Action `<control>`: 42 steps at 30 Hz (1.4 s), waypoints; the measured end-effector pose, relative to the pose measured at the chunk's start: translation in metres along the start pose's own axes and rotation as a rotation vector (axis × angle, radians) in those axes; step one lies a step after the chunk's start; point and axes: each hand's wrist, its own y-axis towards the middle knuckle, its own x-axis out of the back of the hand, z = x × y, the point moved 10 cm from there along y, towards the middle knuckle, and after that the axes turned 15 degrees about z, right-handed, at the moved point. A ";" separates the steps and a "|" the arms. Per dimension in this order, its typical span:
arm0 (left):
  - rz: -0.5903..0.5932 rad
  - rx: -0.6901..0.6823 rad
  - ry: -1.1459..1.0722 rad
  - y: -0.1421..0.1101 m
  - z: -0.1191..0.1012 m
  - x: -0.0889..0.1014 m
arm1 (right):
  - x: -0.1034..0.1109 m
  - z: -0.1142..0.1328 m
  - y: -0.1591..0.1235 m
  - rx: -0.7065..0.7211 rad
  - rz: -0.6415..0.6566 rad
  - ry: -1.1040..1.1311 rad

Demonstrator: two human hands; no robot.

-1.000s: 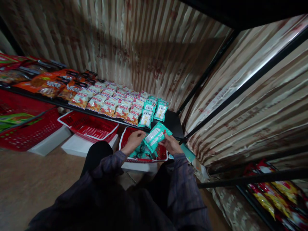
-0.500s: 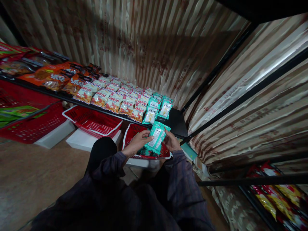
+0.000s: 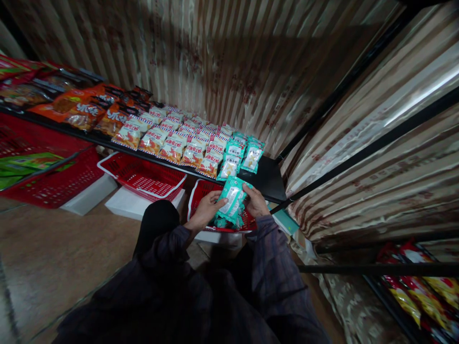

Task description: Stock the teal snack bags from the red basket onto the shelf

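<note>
A teal snack bag [image 3: 232, 198] is held by its two sides between my hands, its printed back panel facing up. My left hand [image 3: 208, 208] grips the left edge with the thumb on top. On the opposite edge, my right hand [image 3: 255, 200] is closed with its thumb at the upper corner. Below the bag is a red basket [image 3: 195, 203] with more teal bags [image 3: 221, 222] partly hidden in it. Just beyond my hands, matching teal bags [image 3: 229, 165] lie in two short columns on a black shelf [image 3: 270, 184].
Rows of white-and-orange snack bags [image 3: 172, 149] fill the shelf's middle, with orange bags [image 3: 84, 112] farther left. Another red basket [image 3: 147, 181] sits on a white box [image 3: 125, 205] underneath. Black metal bars [image 3: 366, 148] and a striped curtain [image 3: 340, 196] border the right side.
Both hands still hold the teal bag, which has tipped slightly. The whole view has shifted a little, with the shelf appearing slightly farther right and higher.
</note>
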 end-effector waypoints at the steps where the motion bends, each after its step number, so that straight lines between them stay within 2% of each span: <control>1: -0.007 0.012 -0.014 -0.001 0.002 0.001 | 0.000 -0.001 0.001 0.002 -0.005 0.011; 7: -0.042 0.022 -0.077 -0.006 0.006 0.003 | -0.005 -0.007 0.005 -0.047 0.011 0.004; 12: -0.091 0.012 -0.172 -0.002 0.011 0.007 | -0.017 -0.016 -0.008 -0.071 0.045 -0.012; 18: -0.227 -0.026 -0.211 0.002 0.012 0.020 | -0.012 -0.039 -0.042 -0.027 -0.072 -0.005; 21: -0.273 -0.048 -0.242 0.003 0.011 0.020 | -0.011 -0.056 -0.052 -0.023 -0.108 0.054; 30: -0.231 0.013 -0.266 0.001 0.013 0.004 | -0.007 -0.073 -0.060 0.041 -0.208 0.159; 34: -0.206 0.028 -0.170 0.005 -0.001 0.015 | 0.000 -0.072 -0.065 0.058 -0.222 0.130; 38: -0.224 -0.072 -0.093 0.019 -0.032 0.038 | 0.001 -0.070 -0.068 0.072 -0.188 0.075; 42: -0.126 -0.096 0.071 0.037 -0.057 0.043 | -0.005 -0.066 -0.071 0.068 -0.125 0.049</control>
